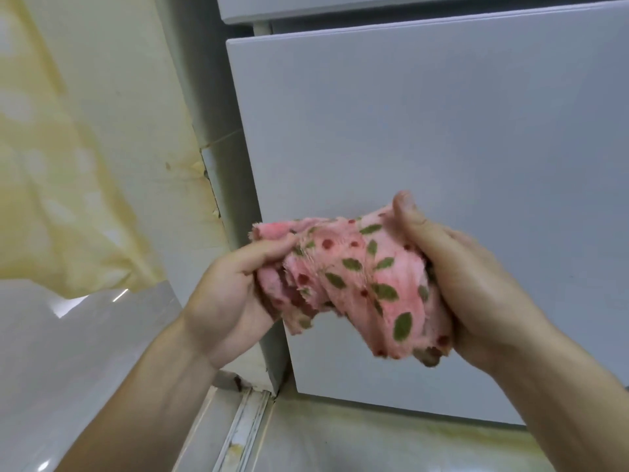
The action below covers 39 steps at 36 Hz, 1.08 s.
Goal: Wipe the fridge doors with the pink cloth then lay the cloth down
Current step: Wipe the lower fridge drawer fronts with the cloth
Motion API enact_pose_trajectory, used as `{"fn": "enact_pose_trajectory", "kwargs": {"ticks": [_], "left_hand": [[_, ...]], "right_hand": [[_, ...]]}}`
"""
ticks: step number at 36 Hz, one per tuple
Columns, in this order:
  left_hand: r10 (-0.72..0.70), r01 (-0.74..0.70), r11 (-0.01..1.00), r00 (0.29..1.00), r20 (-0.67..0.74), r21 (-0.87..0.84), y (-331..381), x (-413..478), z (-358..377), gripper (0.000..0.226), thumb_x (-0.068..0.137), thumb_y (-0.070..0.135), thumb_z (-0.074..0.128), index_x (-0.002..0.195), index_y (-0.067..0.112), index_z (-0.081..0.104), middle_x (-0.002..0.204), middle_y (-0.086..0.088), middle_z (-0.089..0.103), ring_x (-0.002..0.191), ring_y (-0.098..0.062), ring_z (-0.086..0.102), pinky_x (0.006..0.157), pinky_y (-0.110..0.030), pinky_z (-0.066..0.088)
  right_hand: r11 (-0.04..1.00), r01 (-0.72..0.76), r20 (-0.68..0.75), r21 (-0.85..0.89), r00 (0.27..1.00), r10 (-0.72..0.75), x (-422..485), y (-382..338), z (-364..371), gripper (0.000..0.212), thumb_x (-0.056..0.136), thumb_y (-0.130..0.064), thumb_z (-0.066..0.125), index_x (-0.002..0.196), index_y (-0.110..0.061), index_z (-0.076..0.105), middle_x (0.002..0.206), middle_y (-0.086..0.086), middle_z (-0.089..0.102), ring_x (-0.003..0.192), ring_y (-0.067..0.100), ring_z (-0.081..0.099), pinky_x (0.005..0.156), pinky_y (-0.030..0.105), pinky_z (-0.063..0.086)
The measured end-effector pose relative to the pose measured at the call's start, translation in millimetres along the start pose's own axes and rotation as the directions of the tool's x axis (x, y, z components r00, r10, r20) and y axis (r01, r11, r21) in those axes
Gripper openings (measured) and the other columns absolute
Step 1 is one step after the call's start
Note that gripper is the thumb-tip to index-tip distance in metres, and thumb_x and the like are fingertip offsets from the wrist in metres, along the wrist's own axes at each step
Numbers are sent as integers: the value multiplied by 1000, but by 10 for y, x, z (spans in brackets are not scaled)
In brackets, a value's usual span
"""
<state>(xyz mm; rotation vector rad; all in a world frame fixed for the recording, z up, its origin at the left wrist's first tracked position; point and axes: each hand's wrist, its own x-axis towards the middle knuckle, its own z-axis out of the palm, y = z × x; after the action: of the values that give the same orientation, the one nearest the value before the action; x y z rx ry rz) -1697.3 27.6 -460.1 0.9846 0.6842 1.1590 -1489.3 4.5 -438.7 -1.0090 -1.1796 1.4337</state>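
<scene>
The pink cloth [350, 277], patterned with green leaves and red dots, hangs bunched between both hands in front of the lower fridge door [442, 137]. My left hand [235, 287] pinches its left edge with thumb on top. My right hand [456, 277] grips its right side, fingers wrapped around the fabric. The cloth is held just off the white door, near the door's lower left corner. A sliver of the upper fridge door [306, 5] shows at the top.
A yellowish curtain [58, 165] hangs at the left against a pale wall. Glossy grey floor tiles [68, 369] lie below, with a metal floor track [245, 427] running toward the fridge's bottom corner.
</scene>
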Motion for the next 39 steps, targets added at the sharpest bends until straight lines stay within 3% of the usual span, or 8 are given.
{"fn": "enact_pose_trajectory", "kwargs": {"ticks": [5,10,14,18,21,29,35,39], "left_hand": [[2,5,994,998,-65,106,100,-12,-69,41,92,33,50,103,12,84,115,-17,77,103,-30,76,92,-51,61],[132,-76,948,978,-162,310,93,5,-68,39,106,33,47,96,16,82,106,-10,80,101,-25,78,76,-35,64],[327,-161,839,913,-245,520,25,38,-98,28,100,34,60,96,15,80,94,-5,82,90,-20,79,69,-28,63],[600,-185,540,769,-221,821,-20,63,-185,42,95,46,68,86,6,76,80,-15,74,76,-23,73,70,-43,61],[677,-222,517,698,-236,827,-37,51,-147,44,95,37,72,75,-3,70,63,-25,58,51,-9,57,49,-23,49],[618,-231,607,739,-269,760,-78,96,-143,20,100,41,63,89,34,79,75,2,78,74,-15,76,69,-28,60],[559,-288,743,763,-323,604,38,57,-72,24,107,28,54,97,28,76,90,7,80,88,-11,78,73,-19,60],[419,-260,878,825,-380,402,125,32,-14,27,110,27,48,108,23,74,103,5,81,100,-8,76,87,-29,61]], "right_hand": [[947,218,-104,-236,963,-248,66,146,-54,28,94,-50,63,94,-31,82,95,-7,80,91,11,76,87,34,55],[633,425,-117,-647,765,-633,47,174,-20,19,101,-40,61,94,-53,72,88,-14,74,87,-5,66,64,2,44],[451,377,-93,-809,675,-732,124,203,-116,18,106,-35,60,106,-39,78,88,-17,74,81,5,68,67,17,48],[328,303,-59,-895,647,-760,169,198,-179,19,107,-32,59,104,-23,76,82,-6,73,74,14,64,68,36,49],[304,312,-51,-900,618,-784,165,195,-162,21,107,-36,59,110,-26,77,86,-8,72,77,11,62,70,32,47],[668,408,-133,-622,786,-603,90,74,-91,15,88,-50,72,92,-37,77,72,0,69,65,21,64,59,35,52],[897,205,-6,-392,974,-225,109,63,-179,47,70,-55,80,106,-26,76,70,0,67,73,18,70,83,39,55],[977,36,54,-210,998,-25,126,142,-110,34,97,-39,62,108,-8,67,72,10,71,63,23,67,69,35,59]]}}
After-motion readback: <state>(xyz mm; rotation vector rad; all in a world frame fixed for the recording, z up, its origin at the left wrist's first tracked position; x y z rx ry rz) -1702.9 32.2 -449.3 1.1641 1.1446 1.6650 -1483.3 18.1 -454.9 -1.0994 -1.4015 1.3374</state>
